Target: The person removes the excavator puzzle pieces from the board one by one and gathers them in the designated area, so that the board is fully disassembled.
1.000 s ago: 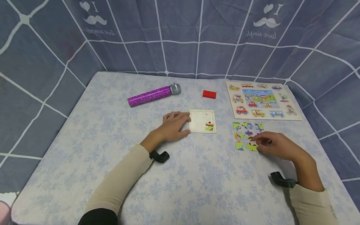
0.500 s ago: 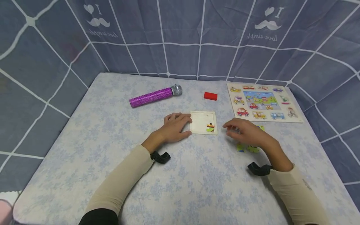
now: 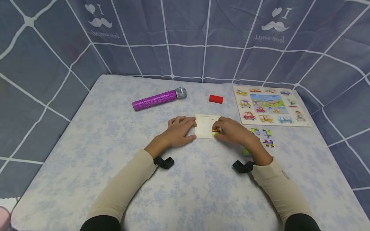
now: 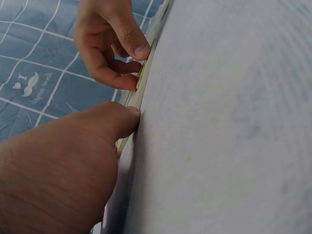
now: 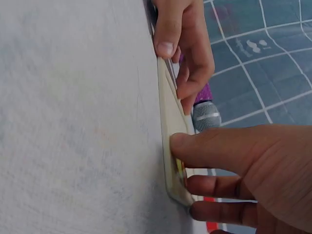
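The left hand [image 3: 180, 131] rests at the left edge of a small wooden puzzle tray [image 3: 204, 125]; its thumb touches the near corner, other fingertips the edge farther back. At the tray's right side, the right hand [image 3: 231, 131] pinches a small puzzle piece, mostly hidden by its fingers. A strip of yellow-green puzzle piece [image 5: 179, 165] shows by the right thumb in the right wrist view. An orange-and-green piece [image 3: 215, 131] lies in the tray under the right fingertips. Loose puzzle pieces [image 3: 268, 143] lie right of the tray, partly covered by the right forearm.
A purple glitter microphone [image 3: 156, 99] lies behind the left hand. Beyond the tray is a red block [image 3: 215, 98]. A larger wooden vehicle puzzle board [image 3: 245, 120] lies at the back right of the cloth-covered table [image 3: 185, 192]. A gridded blue curtain [image 3: 188, 61] hangs behind.
The right hand has moved left from the loose pieces to the tray's right side, uncovering some of those pieces. The left hand has kept its place at the tray.
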